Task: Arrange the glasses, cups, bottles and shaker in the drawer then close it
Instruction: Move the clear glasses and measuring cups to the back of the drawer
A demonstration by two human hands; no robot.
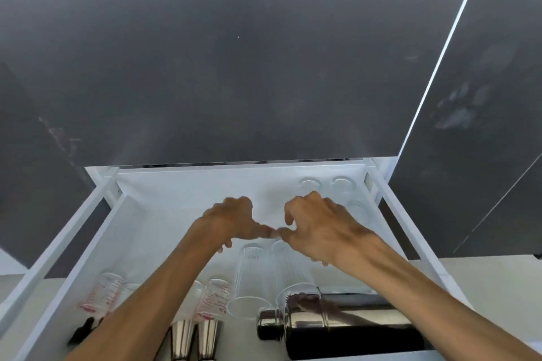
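both hands are hovering over the middle of the open white drawer (164, 214); the left hand (234, 221) and right hand (318, 227) are meeting at the thumb tips, fingers loosely curled, and neither is gripping anything that shows; two ribbed glasses (252, 275) are lying on their sides just below them; measuring cups (212, 300) and steel cups (181, 337) are sitting at the near edge, the shaker (296, 321) lying beside a dark bottle (366, 331); upright glasses (311, 184) are standing in the far right corner; the risk: the lying pieces rolling and knocking together when the drawer is being shut, since nothing is wedging them.
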